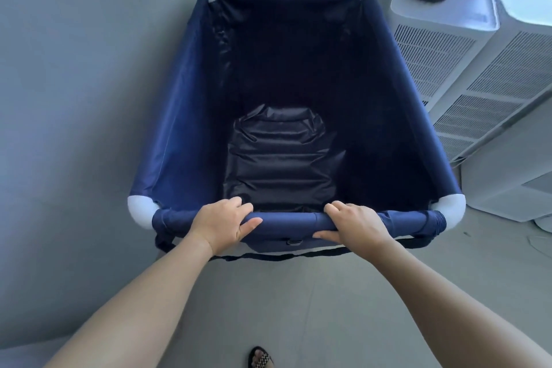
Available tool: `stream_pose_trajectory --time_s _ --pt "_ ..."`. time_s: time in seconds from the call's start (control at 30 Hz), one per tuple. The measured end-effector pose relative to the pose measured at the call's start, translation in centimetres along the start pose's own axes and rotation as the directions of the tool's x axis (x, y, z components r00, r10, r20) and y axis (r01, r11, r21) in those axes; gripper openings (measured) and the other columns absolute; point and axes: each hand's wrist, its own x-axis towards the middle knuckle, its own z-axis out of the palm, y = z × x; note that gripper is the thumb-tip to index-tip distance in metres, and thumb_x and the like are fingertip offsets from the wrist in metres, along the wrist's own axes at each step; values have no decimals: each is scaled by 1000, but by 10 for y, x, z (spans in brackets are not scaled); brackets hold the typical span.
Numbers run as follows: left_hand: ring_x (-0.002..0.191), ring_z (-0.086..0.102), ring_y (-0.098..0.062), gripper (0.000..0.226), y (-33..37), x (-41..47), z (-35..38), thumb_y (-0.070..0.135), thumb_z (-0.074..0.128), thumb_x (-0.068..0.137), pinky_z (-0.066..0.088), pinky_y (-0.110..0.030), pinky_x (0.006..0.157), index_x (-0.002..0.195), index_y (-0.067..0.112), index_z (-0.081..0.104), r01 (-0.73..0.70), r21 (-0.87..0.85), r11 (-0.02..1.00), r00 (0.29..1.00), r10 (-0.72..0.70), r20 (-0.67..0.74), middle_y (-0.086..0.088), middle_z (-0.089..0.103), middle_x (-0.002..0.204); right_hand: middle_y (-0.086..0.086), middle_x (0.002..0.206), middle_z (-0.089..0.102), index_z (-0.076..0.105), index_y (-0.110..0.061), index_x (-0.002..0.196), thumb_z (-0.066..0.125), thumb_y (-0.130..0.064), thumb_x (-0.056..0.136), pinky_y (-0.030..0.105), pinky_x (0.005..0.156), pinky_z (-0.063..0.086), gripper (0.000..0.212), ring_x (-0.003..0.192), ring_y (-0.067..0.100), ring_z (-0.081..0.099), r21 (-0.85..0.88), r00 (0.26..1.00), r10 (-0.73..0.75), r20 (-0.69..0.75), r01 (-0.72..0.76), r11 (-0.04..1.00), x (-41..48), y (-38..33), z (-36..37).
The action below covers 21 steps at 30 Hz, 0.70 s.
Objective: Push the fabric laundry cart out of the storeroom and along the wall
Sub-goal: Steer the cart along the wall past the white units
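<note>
2 hands clenched on the near rim: left hand (222,222), right hand (355,224), gripping the navy fabric laundry cart (185,116), deep and rectangular. Crinkled glossy lining (283,164) beyond the knuckles. Grey wall (89,84) leftward, white vented units (466,69) rightward.

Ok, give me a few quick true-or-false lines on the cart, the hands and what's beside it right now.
1. Both hands grip the near rail of the navy blue fabric laundry cart. True: the left hand and right hand wrap it.
2. The cart is piled with white linen. False: only a dark, shiny crumpled bag lies at the bottom.
3. A grey wall runs close along the cart's left side. True.
4. The white vented appliance stands to the cart's left. False: it stands to the right.
5. The cart's corners are white. True: see the white rounded corner piece.
</note>
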Motion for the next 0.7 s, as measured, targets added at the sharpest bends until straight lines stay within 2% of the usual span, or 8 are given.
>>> stream_pose_trajectory --time_s 0.1,0.17,0.3,0.4,0.53,0.7 --pt "70 42 -14 57 -8 10 -5 64 15 86 31 -28 54 91 19 50 -8 9 1000 1000 8 -1 8 39 79 1 100 52 50 -17 102 39 -68 84 31 68 38 56 90 21 54 -10 1000 -7 -21 7 1000 11 3 -3" --pt "73 45 -15 54 -14 17 -6 66 26 87 31 -29 55 96 19 51 -28 14 1000 999 27 34 8 40 82 0 100 51 52 -19 103 36 -71 82 31 71 36 58 91 20 51 -44 1000 -4 -28 3 999 17 6 -4" --pt "85 56 -15 53 -21 28 -9 71 40 81 35 -29 58 110 28 49 -38 -17 999 991 39 126 9 54 95 -3 98 50 52 -22 103 36 -76 77 28 60 33 62 91 17 50 -11 1000 1 2 -1 1000 29 10 -6" --pt "81 53 -13 54 -21 33 -9 75 43 77 36 -28 59 104 28 48 -21 -9 1000 986 22 167 10 56 92 -5 96 49 50 -22 100 35 -76 77 29 54 33 61 89 16 51 13 1000 -12 22 12 1000 32 12 -5" --pt "77 54 -17 53 -25 39 -12 73 45 78 41 -31 61 97 23 44 -42 2 999 982 40 187 8 49 83 -6 92 53 50 -20 93 39 -74 79 29 53 30 57 87 16 53 44 1000 -10 4 10 999 35 11 -4" --pt "77 52 -19 49 -47 37 -19 69 47 81 43 -32 64 96 22 43 -43 -29 999 970 48 237 6 48 82 -9 92 55 51 -22 94 39 -75 77 28 55 30 57 87 14 53 100 1000 13 8 -14 995 43 -11 -11"
